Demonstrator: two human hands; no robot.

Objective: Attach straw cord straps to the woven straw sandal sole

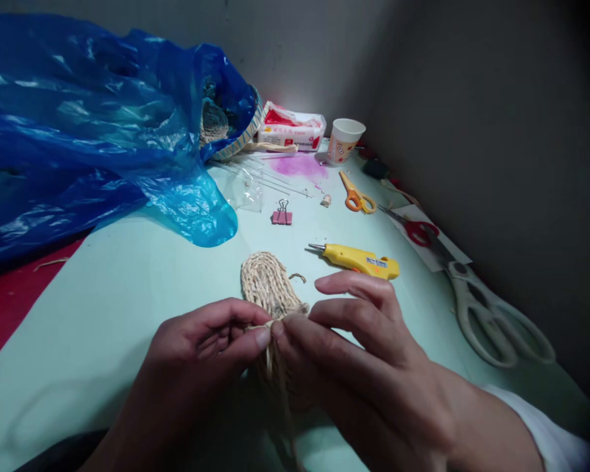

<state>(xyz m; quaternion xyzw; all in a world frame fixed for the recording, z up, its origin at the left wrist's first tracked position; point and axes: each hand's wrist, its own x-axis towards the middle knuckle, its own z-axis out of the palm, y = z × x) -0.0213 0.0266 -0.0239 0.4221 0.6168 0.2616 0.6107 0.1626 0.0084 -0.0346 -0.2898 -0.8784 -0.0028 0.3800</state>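
A small oval mat of braided straw (268, 282) lies on the pale green table (128, 295) in front of me. My left hand (196, 357) pinches its near edge between thumb and forefinger. My right hand (358, 354) meets it from the right, thumb and a finger pressed on the same spot, the other fingers stretched above. Loose straw strands (282, 406) trail down from the pinch toward me.
A yellow glue gun (358, 259) lies just beyond my right hand. Further back lie a pink binder clip (282, 215), orange scissors (356, 195), red scissors (415, 228) and large white shears (491, 314). A blue plastic bag (88, 124) fills the left; a paper cup (344, 139) and a tissue pack (292, 128) stand at the wall.
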